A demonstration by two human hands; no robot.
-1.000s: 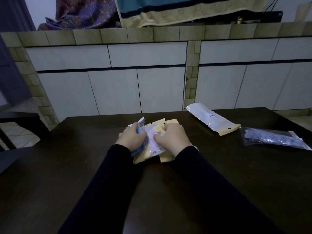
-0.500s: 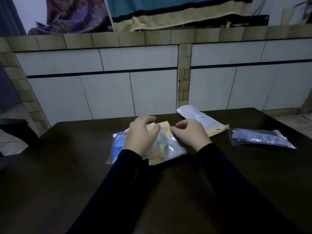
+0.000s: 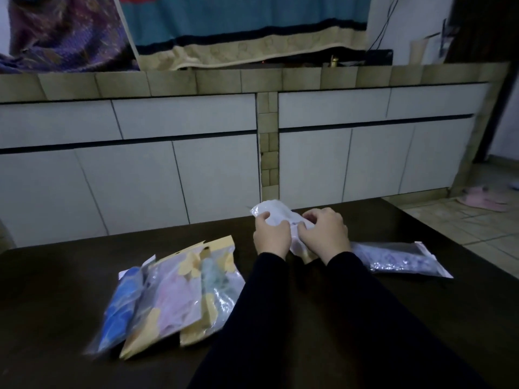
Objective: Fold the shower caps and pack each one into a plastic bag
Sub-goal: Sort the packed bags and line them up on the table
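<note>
A white plastic bag (image 3: 273, 213) with a yellow end is raised a little off the far side of the dark table (image 3: 56, 290). My left hand (image 3: 271, 237) grips its upper part, and my right hand (image 3: 324, 234) grips its lower part close beside. Three packed bags lie fanned out at the left: a blue one (image 3: 120, 307), a pink one (image 3: 171, 293) and a green one (image 3: 217, 284), each with a yellow header. A clear bag holding a dark blue cap (image 3: 398, 259) lies to the right of my hands.
Behind the table runs a tiled counter with white cabinet doors (image 3: 140, 178). Cloths hang above it (image 3: 247, 26). A pink slipper (image 3: 483, 202) lies on the tiled floor at the right.
Both hands have left the three packed bags, which now lie at the left. They moved right and took hold of the white bag, lifting it off the table.
</note>
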